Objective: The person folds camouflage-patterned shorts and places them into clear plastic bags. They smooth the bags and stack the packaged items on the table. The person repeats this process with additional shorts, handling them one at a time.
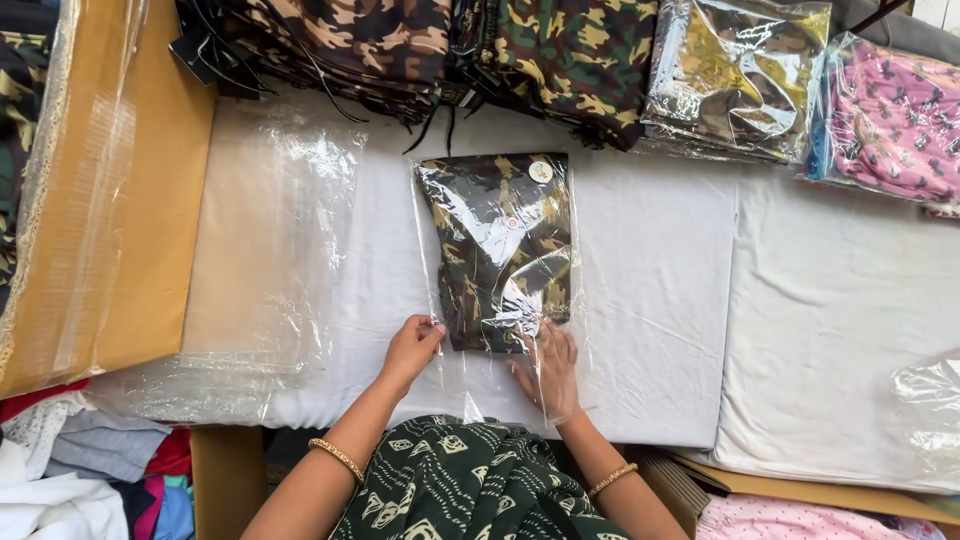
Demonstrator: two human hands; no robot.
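A folded camouflage garment (500, 245) lies inside a clear plastic bag (575, 290) on the white-covered table (660, 300). My left hand (412, 345) pinches the bag's open near edge at its left corner. My right hand (548, 370) lies flat, fingers spread, on the bag's near flap just below the garment. A small round sticker (540, 171) sits on the bag's far end.
A stack of empty clear bags (265, 230) lies to the left, beside a brown cardboard sheet (120, 180). Piles of camouflage clothing (400, 50) line the far edge, with bagged garments (735, 80) and a pink packed one (895, 125) at far right. Loose clothes (80, 470) sit lower left.
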